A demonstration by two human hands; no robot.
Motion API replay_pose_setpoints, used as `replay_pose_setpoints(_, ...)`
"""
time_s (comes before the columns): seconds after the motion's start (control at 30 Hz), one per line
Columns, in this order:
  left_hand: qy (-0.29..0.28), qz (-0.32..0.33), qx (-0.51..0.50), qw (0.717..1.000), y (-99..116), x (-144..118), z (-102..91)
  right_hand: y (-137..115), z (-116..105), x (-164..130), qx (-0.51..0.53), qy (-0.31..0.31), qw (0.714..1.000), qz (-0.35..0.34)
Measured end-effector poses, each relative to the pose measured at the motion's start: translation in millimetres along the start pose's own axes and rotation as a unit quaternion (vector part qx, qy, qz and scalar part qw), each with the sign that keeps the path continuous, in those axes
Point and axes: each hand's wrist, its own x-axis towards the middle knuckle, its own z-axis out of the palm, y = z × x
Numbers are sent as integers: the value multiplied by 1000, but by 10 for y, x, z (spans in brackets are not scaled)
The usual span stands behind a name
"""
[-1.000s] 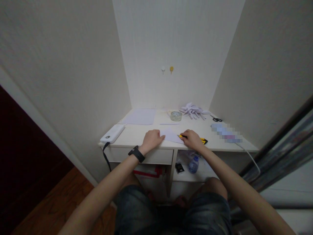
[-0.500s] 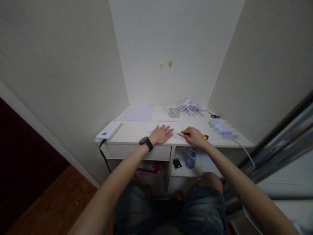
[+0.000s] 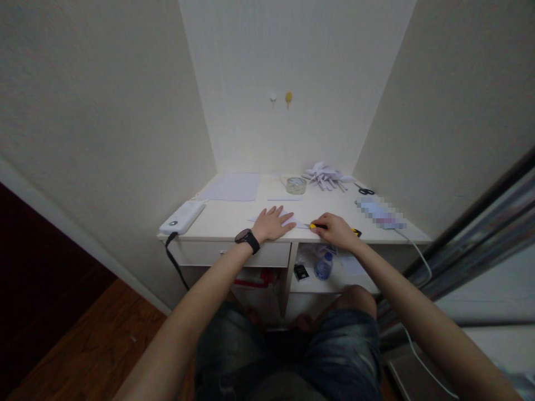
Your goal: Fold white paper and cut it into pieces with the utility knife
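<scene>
My left hand lies flat, fingers spread, on a white sheet of paper near the front edge of a white desk. A black watch sits on that wrist. My right hand is closed around a yellow and black utility knife, whose tip rests at the paper's right edge. The two hands are a short way apart, with the paper between them.
A white power bank with a black cable lies at the desk's left front. Farther back are a paper stack, a tape roll, a pile of paper strips and scissors. A bottle stands on the shelf below.
My left hand has opened from a loose fist and moved right to press flat on the paper. The right hand has stayed at the paper's edge with the knife.
</scene>
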Motion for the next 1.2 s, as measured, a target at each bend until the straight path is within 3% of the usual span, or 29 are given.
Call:
replay_pose_setpoints(0.33,-50,-18,-7,999,32,11,-51,-66,95,-31,24,49,998,9)
replay_pose_setpoints(0.53,-29,-25,-11,999,48,-19,-25,-285,185,13,-68,99,985,120)
replay_pose_setpoints(0.7,-10,-12,-16,1000,-6,-38,-18,-329,186,77,-73,73,981,167)
replay_pose_setpoints(0.83,-26,0,-15,1000,-78,-42,-43,-331,126,123,-43,49,979,193)
replay_pose_setpoints(1.0,-49,-5,-15,999,-94,-60,-65,-316,100,132,-17,55,982,181)
replay_pose_setpoints(1.2,-49,-20,-21,998,-49,-95,-104,-228,123,98,6,57,992,117)
